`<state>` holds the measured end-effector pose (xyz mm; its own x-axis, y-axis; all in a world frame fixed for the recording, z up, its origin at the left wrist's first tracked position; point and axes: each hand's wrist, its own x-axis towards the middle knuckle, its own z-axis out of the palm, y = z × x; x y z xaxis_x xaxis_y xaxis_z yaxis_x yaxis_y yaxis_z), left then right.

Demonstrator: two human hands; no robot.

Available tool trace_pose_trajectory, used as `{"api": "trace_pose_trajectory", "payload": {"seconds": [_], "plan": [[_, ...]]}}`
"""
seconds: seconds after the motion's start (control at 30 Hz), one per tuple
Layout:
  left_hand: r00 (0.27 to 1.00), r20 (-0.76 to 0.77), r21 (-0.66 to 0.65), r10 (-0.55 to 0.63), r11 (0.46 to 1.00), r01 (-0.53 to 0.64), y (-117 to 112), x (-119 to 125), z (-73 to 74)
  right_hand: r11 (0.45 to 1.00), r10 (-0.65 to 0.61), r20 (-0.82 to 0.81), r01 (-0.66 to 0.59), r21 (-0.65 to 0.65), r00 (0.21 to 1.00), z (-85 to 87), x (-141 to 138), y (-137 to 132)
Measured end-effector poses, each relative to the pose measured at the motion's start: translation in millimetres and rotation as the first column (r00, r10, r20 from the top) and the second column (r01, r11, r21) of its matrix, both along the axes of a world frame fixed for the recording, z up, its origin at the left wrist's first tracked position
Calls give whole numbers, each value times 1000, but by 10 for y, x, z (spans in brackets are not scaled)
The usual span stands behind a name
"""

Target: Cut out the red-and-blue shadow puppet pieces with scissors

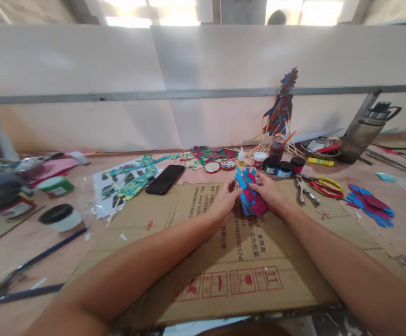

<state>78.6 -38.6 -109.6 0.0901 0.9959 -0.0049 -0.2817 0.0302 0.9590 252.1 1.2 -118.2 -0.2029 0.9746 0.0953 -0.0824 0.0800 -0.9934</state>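
Note:
Between my two hands is a bundle of blue and magenta painted cut-out pieces (251, 198), held over a flattened cardboard sheet (203, 261). My left hand (228, 201) grips its left side, thumb and fingers closed on it. From the right, my right hand (267, 191) pinches the same bundle near its top. A similar blue and magenta cut-out stack (370, 205) lies on the table to the right. Pliers (306, 190) and scissors with red and yellow handles (328, 186) lie just right of my right hand.
A black phone (165, 179) lies left of centre beside green painted pieces (138, 182). Paint jars (284, 169), a small glue bottle (241, 156) and a water bottle (363, 133) stand at the back. A painted figure on sticks (283, 105) rises behind. Long-handled tongs or shears (49, 252) lie at left.

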Motion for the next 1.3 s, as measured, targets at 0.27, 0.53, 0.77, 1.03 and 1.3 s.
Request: {"api": "trace_pose_trajectory", "payload": {"seconds": [0.27,0.53,0.77,1.03,1.3], "plan": [[810,-497,276,312,942,-193,-2,-577,-91,955,-157,507,0,296,848,14,139,21],[882,-428,217,200,970,-114,-30,-537,-59,962,-185,438,71,263,880,-102,155,8],[895,-430,195,118,980,-35,-39,-573,-55,955,-273,357,206,213,893,-88,137,-45],[889,-458,70,-21,996,59,-34,-630,57,957,-287,344,252,144,894,5,82,-119],[873,-485,-23,-55,998,51,-138,-677,121,960,-280,304,263,98,911,230,84,-157]]}}
